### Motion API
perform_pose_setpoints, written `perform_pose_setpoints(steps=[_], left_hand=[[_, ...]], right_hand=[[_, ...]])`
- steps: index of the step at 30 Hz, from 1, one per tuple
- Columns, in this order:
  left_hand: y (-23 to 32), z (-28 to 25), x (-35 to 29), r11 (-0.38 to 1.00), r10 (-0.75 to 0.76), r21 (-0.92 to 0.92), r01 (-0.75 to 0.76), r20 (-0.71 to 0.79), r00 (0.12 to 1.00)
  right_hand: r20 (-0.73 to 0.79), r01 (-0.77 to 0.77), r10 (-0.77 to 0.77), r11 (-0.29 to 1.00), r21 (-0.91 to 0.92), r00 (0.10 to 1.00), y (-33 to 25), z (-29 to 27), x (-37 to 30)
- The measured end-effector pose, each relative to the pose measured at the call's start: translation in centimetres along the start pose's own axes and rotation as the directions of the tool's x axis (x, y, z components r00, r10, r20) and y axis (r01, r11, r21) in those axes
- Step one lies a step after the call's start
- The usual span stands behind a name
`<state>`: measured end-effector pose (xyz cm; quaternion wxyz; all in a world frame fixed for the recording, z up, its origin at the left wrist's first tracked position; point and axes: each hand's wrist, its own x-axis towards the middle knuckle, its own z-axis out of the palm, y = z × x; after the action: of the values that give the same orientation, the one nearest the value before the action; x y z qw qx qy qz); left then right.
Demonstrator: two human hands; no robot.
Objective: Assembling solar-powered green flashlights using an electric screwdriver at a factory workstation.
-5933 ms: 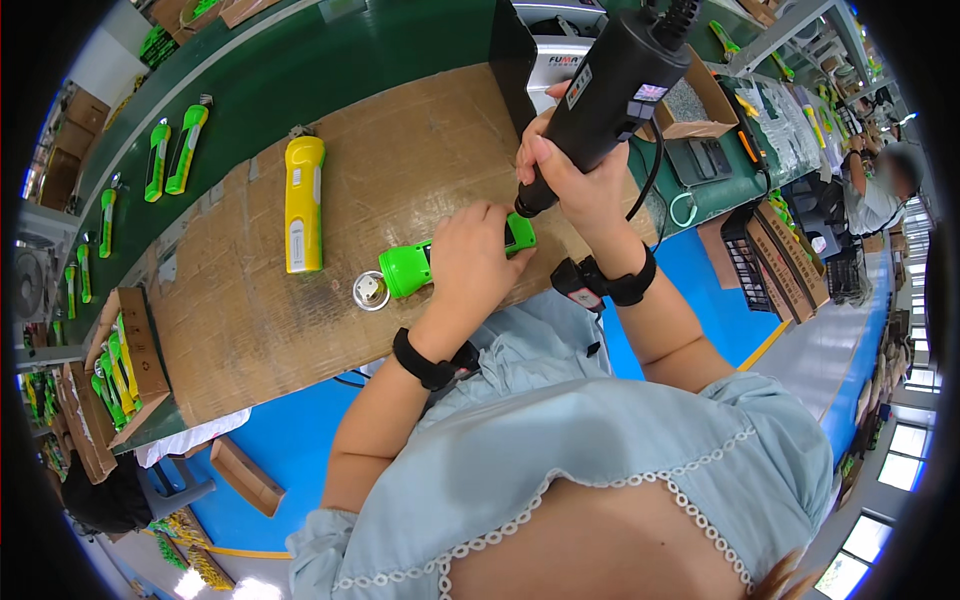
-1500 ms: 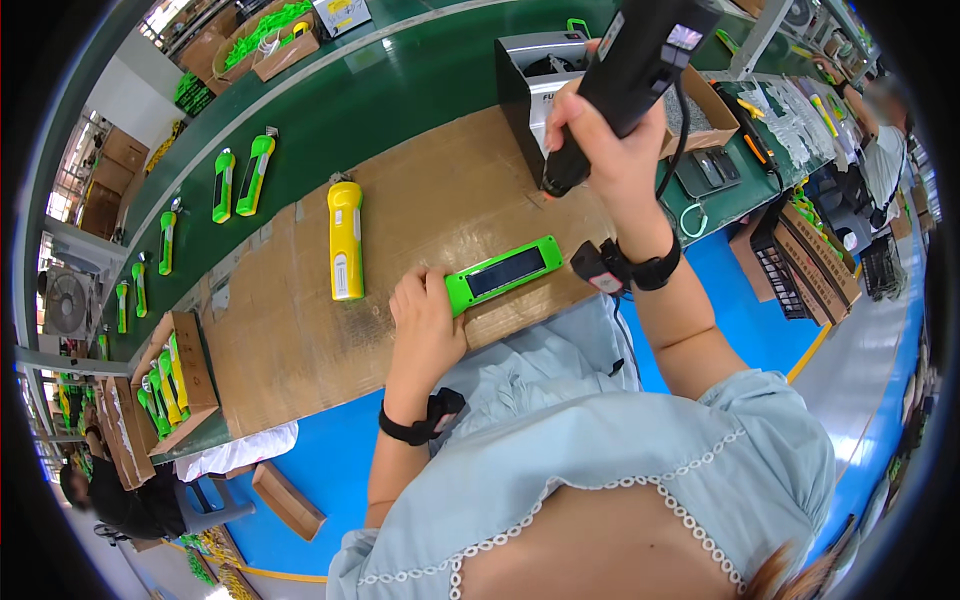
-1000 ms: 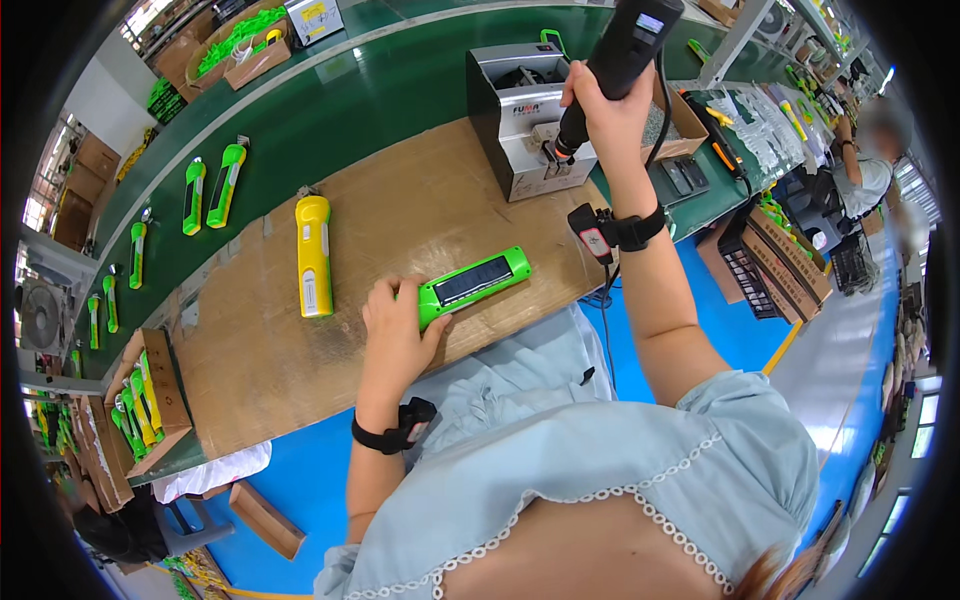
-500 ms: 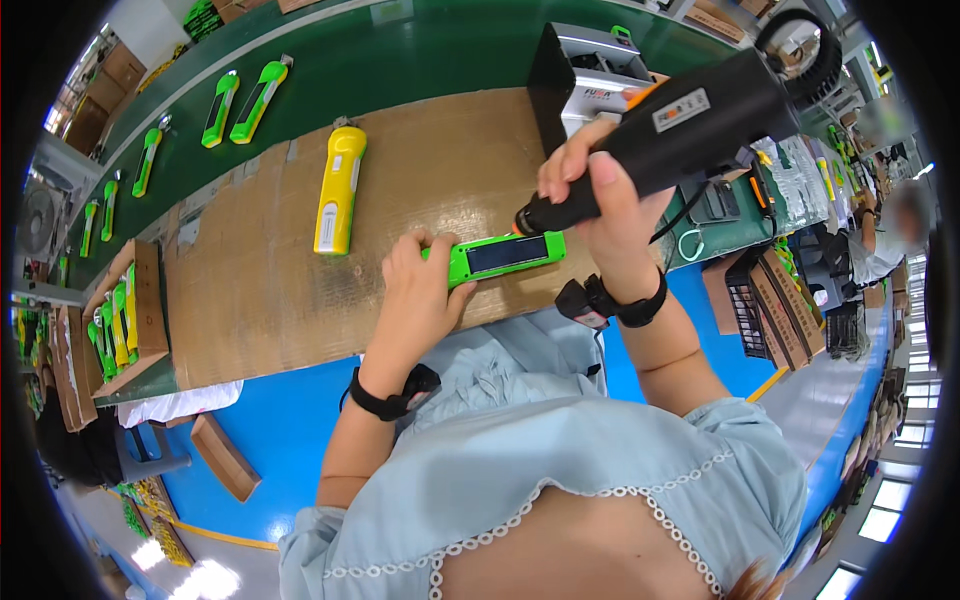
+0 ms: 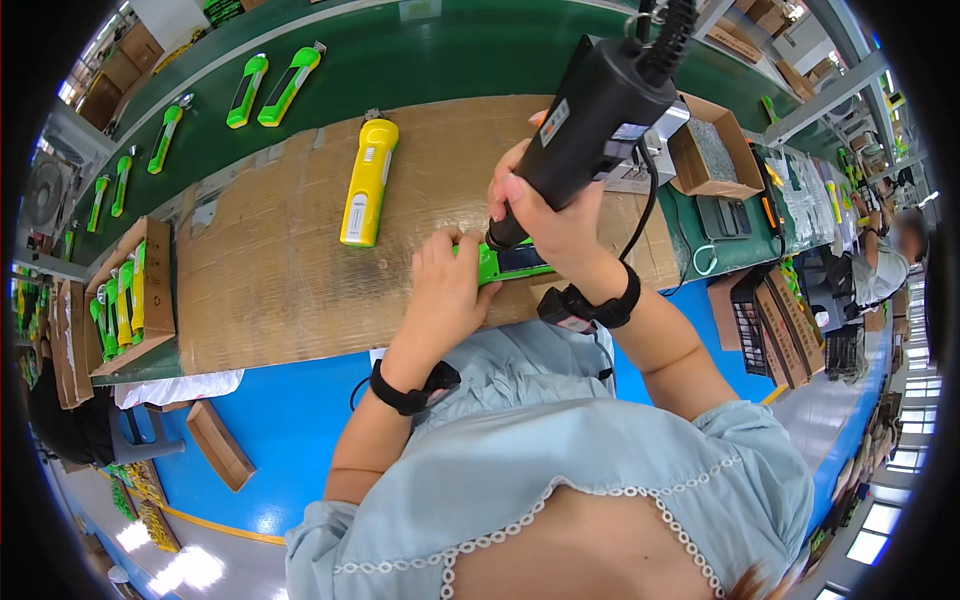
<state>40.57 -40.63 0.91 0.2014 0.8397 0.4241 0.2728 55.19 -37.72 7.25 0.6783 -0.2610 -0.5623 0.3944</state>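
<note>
My right hand (image 5: 545,215) grips a black corded electric screwdriver (image 5: 585,115), its tip pressed down on the left end of a green flashlight body (image 5: 512,262) with a dark panel. That green body lies flat on the brown cardboard mat (image 5: 270,270), and my left hand (image 5: 445,290) holds its left end steady. A yellow flashlight (image 5: 365,183) lies on the mat to the upper left, apart from both hands.
Green flashlight parts (image 5: 275,85) lie along the green conveyor belt (image 5: 440,55) behind the mat. A cardboard box of green and yellow parts (image 5: 125,300) stands at the left. An open cardboard box (image 5: 712,160) sits at the right. Another person (image 5: 885,262) works far right.
The green body was turned from upright to lying flat. My right hand raised the screwdriver high, then brought it down onto the green body's left end.
</note>
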Motion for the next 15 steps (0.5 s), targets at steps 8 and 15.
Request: perform_pose_setpoints(steps=[8,15], left_hand=[[-1.3,0.1,0.9,0.995,0.069,-0.075,-0.067,0.023,0.997],[-1.5,-0.6,1.3,0.995,0.069,-0.074,-0.065,0.048,0.996]], right_hand=[[0.052,-0.076,0.078,0.997,-0.032,0.996,0.6,0.2,0.4],[0.062,-0.113,0.111,0.993,0.032,0.992,0.9,0.5,0.7]])
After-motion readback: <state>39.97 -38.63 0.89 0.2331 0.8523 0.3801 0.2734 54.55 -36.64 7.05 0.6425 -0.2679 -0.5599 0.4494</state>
